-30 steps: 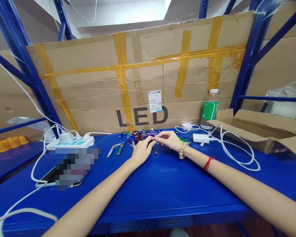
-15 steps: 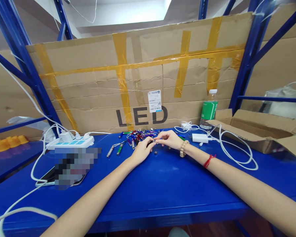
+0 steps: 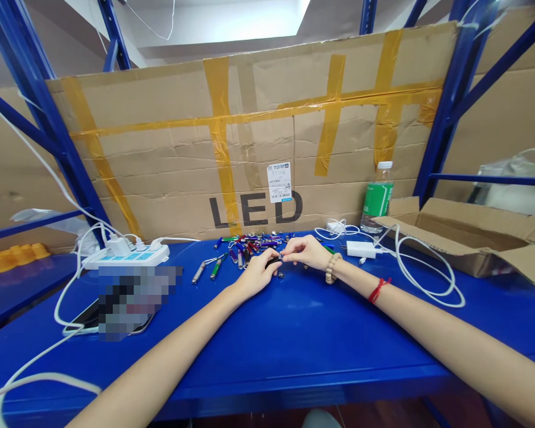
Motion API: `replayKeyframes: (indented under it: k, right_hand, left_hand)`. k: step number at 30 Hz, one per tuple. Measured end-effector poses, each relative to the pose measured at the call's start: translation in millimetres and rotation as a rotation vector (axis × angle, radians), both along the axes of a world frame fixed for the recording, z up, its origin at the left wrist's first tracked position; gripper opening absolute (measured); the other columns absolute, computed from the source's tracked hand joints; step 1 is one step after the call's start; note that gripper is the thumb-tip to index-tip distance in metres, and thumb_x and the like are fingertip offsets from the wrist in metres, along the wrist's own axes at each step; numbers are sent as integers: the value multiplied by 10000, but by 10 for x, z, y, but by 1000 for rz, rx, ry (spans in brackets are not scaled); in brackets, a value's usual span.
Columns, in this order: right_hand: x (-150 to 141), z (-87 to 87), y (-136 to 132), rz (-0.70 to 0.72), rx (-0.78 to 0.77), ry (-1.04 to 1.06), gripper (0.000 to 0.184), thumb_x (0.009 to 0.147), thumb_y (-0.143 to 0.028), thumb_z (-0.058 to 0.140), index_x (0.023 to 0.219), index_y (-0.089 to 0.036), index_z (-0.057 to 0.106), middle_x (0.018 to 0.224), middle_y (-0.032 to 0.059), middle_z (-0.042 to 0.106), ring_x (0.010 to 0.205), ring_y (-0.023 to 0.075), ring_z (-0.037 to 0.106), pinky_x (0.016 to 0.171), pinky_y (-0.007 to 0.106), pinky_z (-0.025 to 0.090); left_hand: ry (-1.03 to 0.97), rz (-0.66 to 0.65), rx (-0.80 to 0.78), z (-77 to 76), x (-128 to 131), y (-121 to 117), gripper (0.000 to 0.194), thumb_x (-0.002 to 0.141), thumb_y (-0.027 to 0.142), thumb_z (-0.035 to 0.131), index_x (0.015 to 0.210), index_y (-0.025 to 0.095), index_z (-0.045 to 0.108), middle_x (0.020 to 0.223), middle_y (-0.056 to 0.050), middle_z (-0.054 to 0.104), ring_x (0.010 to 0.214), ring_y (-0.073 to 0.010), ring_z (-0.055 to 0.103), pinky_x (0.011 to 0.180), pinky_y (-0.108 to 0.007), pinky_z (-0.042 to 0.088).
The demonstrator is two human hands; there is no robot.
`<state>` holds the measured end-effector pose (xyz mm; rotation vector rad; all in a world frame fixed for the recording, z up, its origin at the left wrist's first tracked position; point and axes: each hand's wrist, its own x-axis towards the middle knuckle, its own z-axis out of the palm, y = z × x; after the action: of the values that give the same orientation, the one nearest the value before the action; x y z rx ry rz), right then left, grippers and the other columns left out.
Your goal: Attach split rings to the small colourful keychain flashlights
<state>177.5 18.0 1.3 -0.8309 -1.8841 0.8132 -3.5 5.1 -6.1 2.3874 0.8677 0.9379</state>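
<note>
My left hand (image 3: pixel 259 274) is closed around a small dark cylinder (image 3: pixel 274 261). My right hand (image 3: pixel 307 252), with a bead bracelet at the wrist, pinches at the far end of that cylinder, where a small shiny bit shows; the fingers hide most of it. Just below the fingertips a small metal piece (image 3: pixel 281 275) lies on the blue table. Behind my hands spreads a pile of small coloured metal cylinders (image 3: pixel 249 244) in blue, red, silver and purple. To the left lie a silver cylinder (image 3: pixel 199 272) and a green cylinder (image 3: pixel 216 269), each with a metal clasp.
A white power strip (image 3: pixel 147 257) and a blurred-out flat device (image 3: pixel 82 318) are at the left, with cables trailing forward. At the right are a white adapter (image 3: pixel 361 249), a looped cable, a green-labelled bottle (image 3: pixel 377 199) and an open cardboard box (image 3: pixel 468 238). Cardboard (image 3: pixel 169 172) stands behind.
Both hands stay nearly in place. The dark cylinder shows more between my left fingers, and the right fingertips have shifted slightly at its end.
</note>
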Motion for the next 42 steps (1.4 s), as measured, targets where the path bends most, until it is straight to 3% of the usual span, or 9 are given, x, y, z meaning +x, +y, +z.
replayKeyframes:
  k: [16,27,42]
  right_hand:
    - [-59,37,-102,-65,-4,-92,365,543,-477,700,567,-131,582,519,-8,560,443,84,503,445,214,398]
    - [-145,22,-150,-164,-32,-87,401,629,-518,622,518,-142,537,429,-16,527,403,65,459,412,188,357]
    - [-152,-27,-119,-187,-136,-40,443,571,-578,624,526,-148,533,401,-29,507,359,50,422,376,180,321]
  left_hand:
    - [7,-18,14,-7,-15,-24,75,818,246,410,809,188,456,609,34,537,604,-110,525,583,-203,384]
    - [-1,34,76,3,-10,-31,63,817,229,411,795,194,459,666,20,564,609,-113,522,575,-209,387]
    - [43,78,43,-22,-10,24,98,812,244,429,867,207,502,708,13,605,650,-133,564,628,-231,421]
